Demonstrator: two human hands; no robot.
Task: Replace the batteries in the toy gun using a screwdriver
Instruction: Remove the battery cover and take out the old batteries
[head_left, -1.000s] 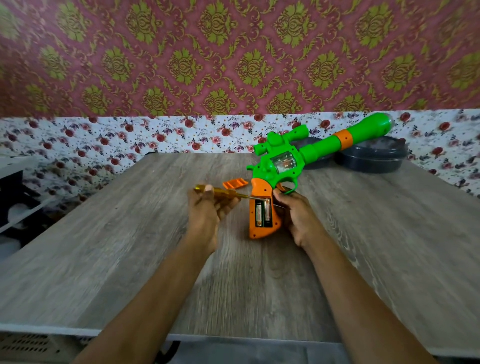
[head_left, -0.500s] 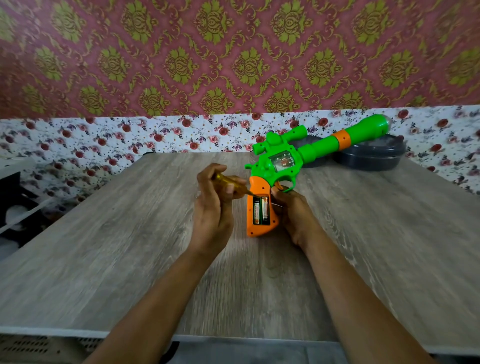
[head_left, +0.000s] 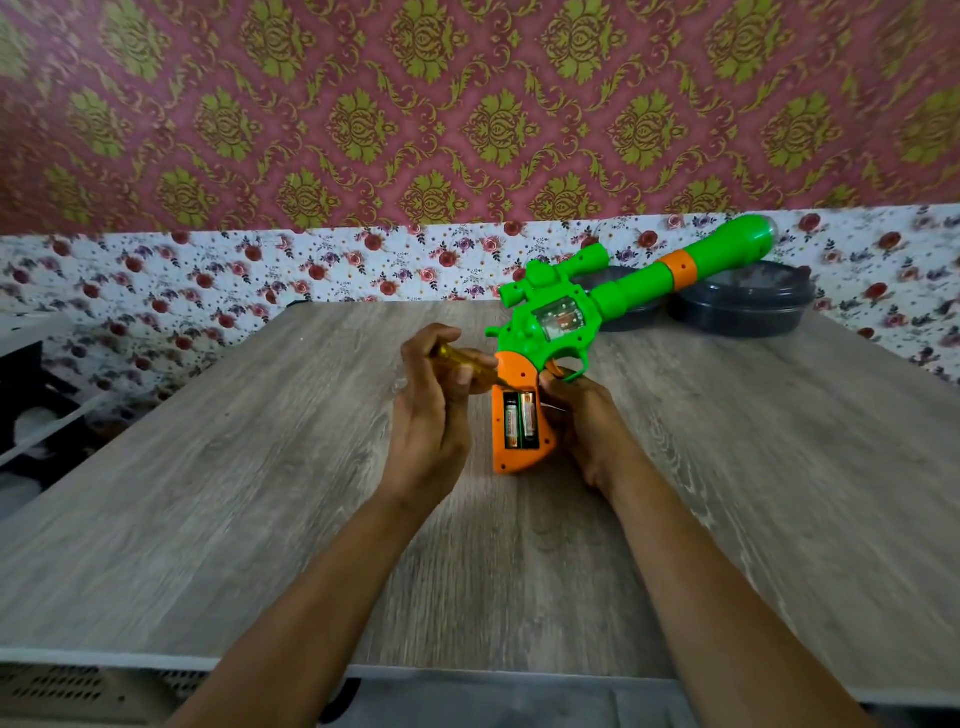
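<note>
Left hand: curls around the screwdriver's yellow handle and sits just left of the gun's orange butt.
Screwdriver: its long axis slants right and down out of the grip. The thin tip reaches the top edge of the open battery bay, but whether it touches cannot be told.
Batteries: two lie side by side in the bay, just right of and below the tip. Their long axes run along the butt, nearly crosswise to the shaft.
Gun: lies on its side on the table, butt toward the person and barrel running away up-right.
Right hand: grips the butt's right edge and braces it.
Coming move: probably prying a battery's top end. The left hand is nearer, and the tip needs only a short dip down-right.
</note>
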